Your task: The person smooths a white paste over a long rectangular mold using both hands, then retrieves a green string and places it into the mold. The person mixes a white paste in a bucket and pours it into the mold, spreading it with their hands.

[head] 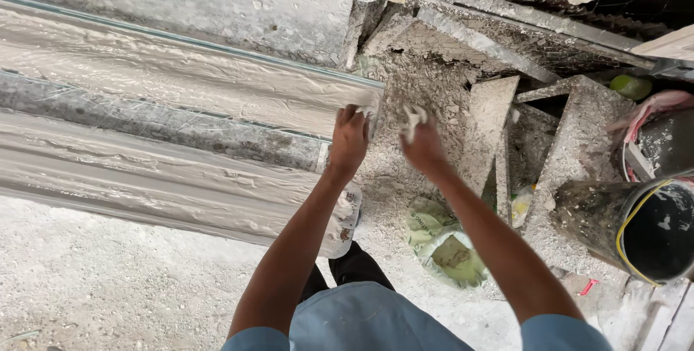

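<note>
- Two bare hands reach forward over a plaster-strewn floor [108,279].
- The left hand [349,140] grips the end of a long white moulded plaster strip [181,80], fingers curled on it.
- The right hand [421,145] pinches a small white plaster lump [413,117], just beside that end.
- A black bucket [654,232] stands well to the right.

Two long moulded strips lie side by side, the far strip [188,80] behind the near strip [144,177]. The left hand [348,141] touches the far strip's end; the right hand [421,145] is just beside it, holding a lump of plaster [413,117]. A bucket [650,228] stands far right, a crumpled bag [441,246] on the floor between
</note>
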